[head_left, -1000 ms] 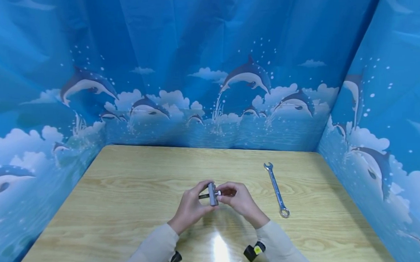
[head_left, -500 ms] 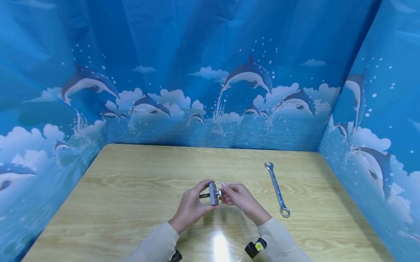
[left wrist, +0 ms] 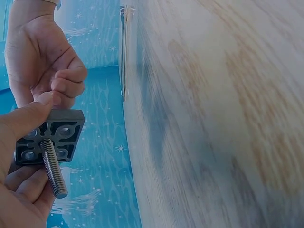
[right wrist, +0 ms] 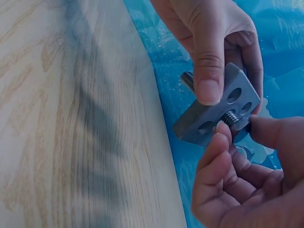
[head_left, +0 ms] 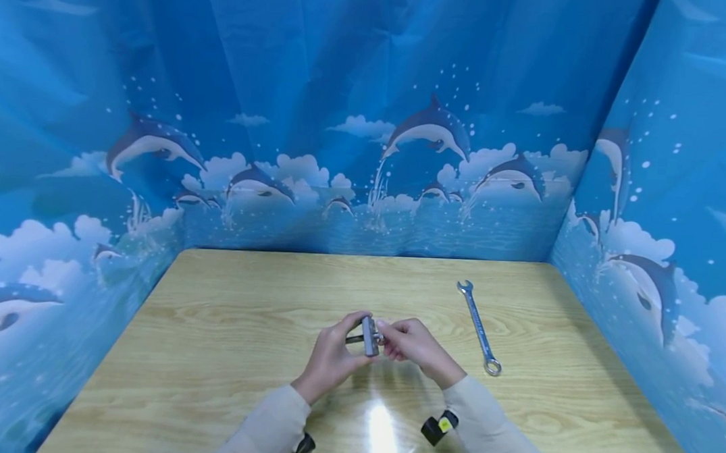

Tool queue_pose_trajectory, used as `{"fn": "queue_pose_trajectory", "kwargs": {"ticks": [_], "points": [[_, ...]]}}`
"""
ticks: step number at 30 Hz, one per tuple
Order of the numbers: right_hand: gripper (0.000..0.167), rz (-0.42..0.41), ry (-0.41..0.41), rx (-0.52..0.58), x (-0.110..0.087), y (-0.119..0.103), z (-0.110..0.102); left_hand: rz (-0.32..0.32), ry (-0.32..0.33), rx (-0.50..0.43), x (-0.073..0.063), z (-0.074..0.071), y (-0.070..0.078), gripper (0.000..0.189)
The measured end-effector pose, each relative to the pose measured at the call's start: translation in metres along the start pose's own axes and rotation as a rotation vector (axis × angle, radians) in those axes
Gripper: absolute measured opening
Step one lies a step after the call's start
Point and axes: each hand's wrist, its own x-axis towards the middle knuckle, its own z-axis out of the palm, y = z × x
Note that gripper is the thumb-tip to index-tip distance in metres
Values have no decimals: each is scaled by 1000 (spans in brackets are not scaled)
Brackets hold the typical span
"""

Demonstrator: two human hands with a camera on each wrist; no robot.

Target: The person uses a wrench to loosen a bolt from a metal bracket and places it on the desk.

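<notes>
My left hand [head_left: 328,361] grips a grey square plate [head_left: 368,336] by its edges, thumb on one side and fingers on the other. Round holes show in its face in the right wrist view, and a ribbed back in the left wrist view. A threaded bolt [left wrist: 53,168] passes through the plate's middle, its shank sticking out towards my left palm. At the other side, my right hand [head_left: 417,347] pinches the bolt's head [right wrist: 242,127] between thumb and fingers. A short stretch of thread shows between head and plate. Both hands are raised above the table.
A combination wrench [head_left: 479,329] lies on the wooden table [head_left: 244,302], to the right of the hands. Blue dolphin-printed sheets [head_left: 343,117] stand along the back and both sides of the table.
My right thumb and fingers have shifted around the bolt's head, loosening half a second ago and now closing on it again. The left hand and plate stay almost where they were.
</notes>
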Motion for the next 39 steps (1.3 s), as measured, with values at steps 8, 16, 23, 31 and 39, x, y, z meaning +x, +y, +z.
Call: {"fn": "queue_pose_trajectory", "kwargs": {"ticks": [8,16,23,31,39], "points": [[29,-66,11,8,-3,-2,-3,-2,5,-14,0,0,-1,73],[25,-178,42,-34,-5,-1,-3,-9,15,-45,0,-2,0,73],[25,-238,40,-4,-11,-7,-1,-22,13,-66,0,-1,0,74],[37,-216,22,18,-5,2,-4,-32,16,-83,-1,0,-2,76],[52,-3,-108,121,-1,7,-8,-22,5,-63,-3,1,-3,76]]}}
